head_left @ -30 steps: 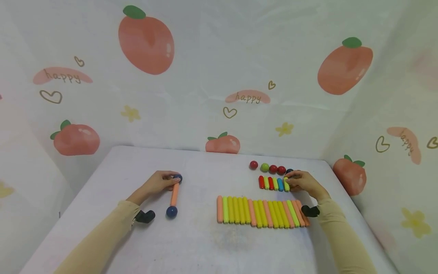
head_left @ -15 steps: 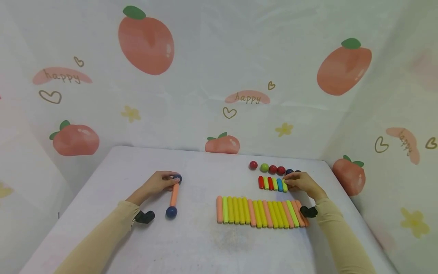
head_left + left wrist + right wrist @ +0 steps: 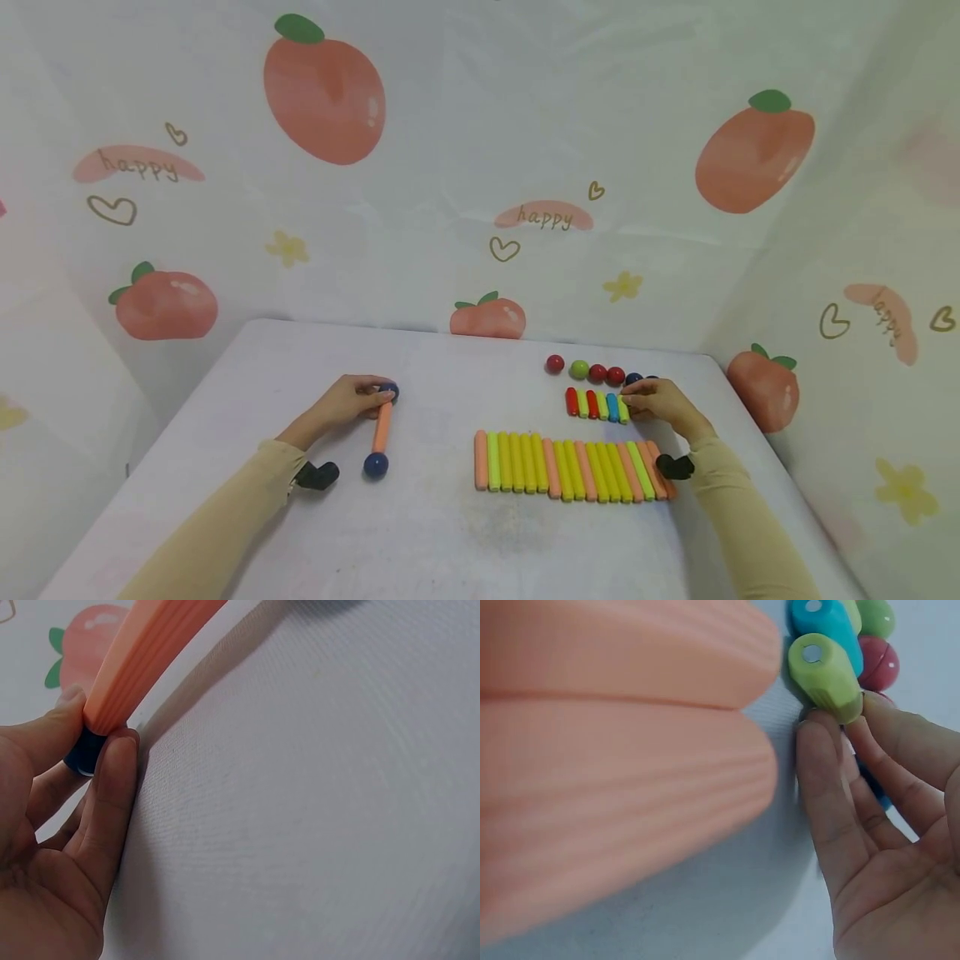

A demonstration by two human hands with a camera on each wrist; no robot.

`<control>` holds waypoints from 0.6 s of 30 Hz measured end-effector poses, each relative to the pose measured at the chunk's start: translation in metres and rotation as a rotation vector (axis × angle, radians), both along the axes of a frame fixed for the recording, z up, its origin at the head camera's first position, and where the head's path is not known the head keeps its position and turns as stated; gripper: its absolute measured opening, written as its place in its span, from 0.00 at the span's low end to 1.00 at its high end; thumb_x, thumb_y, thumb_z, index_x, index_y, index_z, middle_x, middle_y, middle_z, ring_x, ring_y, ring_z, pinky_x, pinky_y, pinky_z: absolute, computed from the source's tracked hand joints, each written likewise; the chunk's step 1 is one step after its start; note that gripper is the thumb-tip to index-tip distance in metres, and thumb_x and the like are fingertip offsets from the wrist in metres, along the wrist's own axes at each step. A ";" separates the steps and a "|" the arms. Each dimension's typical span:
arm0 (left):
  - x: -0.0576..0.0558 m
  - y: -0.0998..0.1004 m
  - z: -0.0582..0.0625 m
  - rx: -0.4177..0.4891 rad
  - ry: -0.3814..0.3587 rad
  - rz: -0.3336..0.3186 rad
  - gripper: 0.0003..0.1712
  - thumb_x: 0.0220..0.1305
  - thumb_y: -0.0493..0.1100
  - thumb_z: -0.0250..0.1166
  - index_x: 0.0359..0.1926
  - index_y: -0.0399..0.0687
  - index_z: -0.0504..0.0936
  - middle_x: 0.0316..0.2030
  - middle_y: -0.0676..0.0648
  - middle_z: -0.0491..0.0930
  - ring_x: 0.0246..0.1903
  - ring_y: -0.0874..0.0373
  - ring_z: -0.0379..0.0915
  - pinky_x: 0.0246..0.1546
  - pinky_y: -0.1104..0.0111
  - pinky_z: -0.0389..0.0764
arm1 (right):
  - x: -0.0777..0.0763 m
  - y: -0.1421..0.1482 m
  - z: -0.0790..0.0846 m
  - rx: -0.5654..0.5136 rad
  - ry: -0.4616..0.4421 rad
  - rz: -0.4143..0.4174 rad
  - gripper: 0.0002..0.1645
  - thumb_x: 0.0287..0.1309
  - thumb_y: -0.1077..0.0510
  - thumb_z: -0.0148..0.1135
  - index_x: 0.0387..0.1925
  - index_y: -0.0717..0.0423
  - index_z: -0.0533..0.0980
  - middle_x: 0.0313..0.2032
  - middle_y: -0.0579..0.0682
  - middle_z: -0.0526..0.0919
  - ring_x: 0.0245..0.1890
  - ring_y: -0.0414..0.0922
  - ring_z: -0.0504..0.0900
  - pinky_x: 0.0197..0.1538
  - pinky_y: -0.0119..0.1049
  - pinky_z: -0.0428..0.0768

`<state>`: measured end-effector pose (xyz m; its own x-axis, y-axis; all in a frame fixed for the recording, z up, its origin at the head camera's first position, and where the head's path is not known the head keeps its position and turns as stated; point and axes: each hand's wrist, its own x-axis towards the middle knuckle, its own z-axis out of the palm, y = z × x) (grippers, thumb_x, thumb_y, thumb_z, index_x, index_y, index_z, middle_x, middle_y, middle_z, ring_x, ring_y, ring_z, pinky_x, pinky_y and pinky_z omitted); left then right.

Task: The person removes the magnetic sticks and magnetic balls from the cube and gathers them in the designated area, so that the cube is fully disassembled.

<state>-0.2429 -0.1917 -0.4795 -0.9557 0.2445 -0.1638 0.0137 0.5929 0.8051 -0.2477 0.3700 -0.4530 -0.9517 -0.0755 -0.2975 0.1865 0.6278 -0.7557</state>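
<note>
Thumb and fingers of my left hand [image 3: 347,407] pinch a dark blue ball [image 3: 389,389] at the far end of a long orange magnetic stick [image 3: 382,430]. A second dark blue ball [image 3: 377,465] sits at that stick's near end. My right hand [image 3: 666,403] pinches a short yellow-green magnetic stick [image 3: 826,675] at the right end of a row of short sticks. Beside it lies a short blue stick [image 3: 612,407]; red sticks [image 3: 572,402] and other yellow-green ones fill the row. In the right wrist view, a silver disc [image 3: 811,653] shows in the pinched stick's end.
Long yellow, orange and green sticks [image 3: 530,462] lie side by side in front of the short row. Behind it runs a line of balls: red [image 3: 555,363], green [image 3: 580,369] and dark blue [image 3: 633,380]. A printed cloth wall [image 3: 420,167] stands behind the table.
My right hand has moved slightly left with the short yellow-green stick, closing its gap to the blue one. My left hand stays still on the ball.
</note>
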 end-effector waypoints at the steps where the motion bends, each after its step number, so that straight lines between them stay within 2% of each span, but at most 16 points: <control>1: 0.000 0.001 0.000 0.001 0.000 0.000 0.32 0.66 0.52 0.65 0.64 0.38 0.75 0.39 0.43 0.80 0.32 0.62 0.78 0.36 0.72 0.80 | 0.002 0.000 0.002 0.002 -0.002 -0.004 0.22 0.68 0.55 0.60 0.53 0.70 0.75 0.41 0.55 0.85 0.34 0.41 0.82 0.44 0.35 0.87; 6: 0.000 0.003 0.000 0.010 -0.002 -0.006 0.31 0.66 0.51 0.65 0.63 0.38 0.75 0.39 0.42 0.79 0.32 0.62 0.79 0.36 0.72 0.82 | 0.013 -0.010 0.016 0.005 0.066 -0.058 0.21 0.71 0.57 0.54 0.51 0.74 0.73 0.36 0.56 0.84 0.31 0.40 0.81 0.40 0.35 0.87; 10: 0.000 0.003 0.002 0.024 -0.016 -0.016 0.31 0.67 0.51 0.65 0.64 0.37 0.75 0.39 0.42 0.80 0.32 0.63 0.79 0.36 0.73 0.82 | 0.024 -0.048 0.030 -0.060 0.162 -0.058 0.21 0.71 0.54 0.56 0.49 0.72 0.75 0.31 0.53 0.82 0.28 0.39 0.79 0.36 0.31 0.84; 12: 0.001 0.002 0.003 0.040 -0.039 -0.015 0.32 0.67 0.52 0.65 0.65 0.37 0.73 0.41 0.41 0.81 0.32 0.63 0.79 0.36 0.73 0.82 | 0.034 -0.080 0.038 -0.093 0.196 0.009 0.21 0.70 0.54 0.57 0.49 0.70 0.76 0.32 0.57 0.82 0.28 0.41 0.79 0.35 0.33 0.85; 14: 0.002 0.002 0.003 0.063 -0.072 -0.008 0.33 0.67 0.52 0.64 0.66 0.37 0.72 0.42 0.41 0.83 0.32 0.64 0.79 0.36 0.73 0.82 | 0.043 -0.115 0.043 -0.125 0.197 0.115 0.20 0.69 0.52 0.58 0.49 0.68 0.77 0.35 0.63 0.82 0.29 0.44 0.80 0.37 0.34 0.85; 16: 0.003 0.003 0.003 0.089 -0.100 -0.005 0.34 0.68 0.52 0.64 0.67 0.37 0.70 0.43 0.41 0.85 0.31 0.64 0.80 0.35 0.72 0.83 | 0.052 -0.151 0.045 -0.145 0.164 0.230 0.19 0.69 0.52 0.59 0.49 0.65 0.78 0.39 0.64 0.83 0.31 0.46 0.82 0.39 0.35 0.85; 18: 0.005 0.005 0.003 0.108 -0.122 0.005 0.34 0.67 0.51 0.65 0.68 0.39 0.70 0.42 0.42 0.86 0.31 0.63 0.80 0.35 0.71 0.84 | 0.056 -0.186 0.044 -0.146 0.112 0.343 0.19 0.69 0.51 0.59 0.50 0.62 0.78 0.42 0.61 0.83 0.33 0.46 0.82 0.42 0.36 0.85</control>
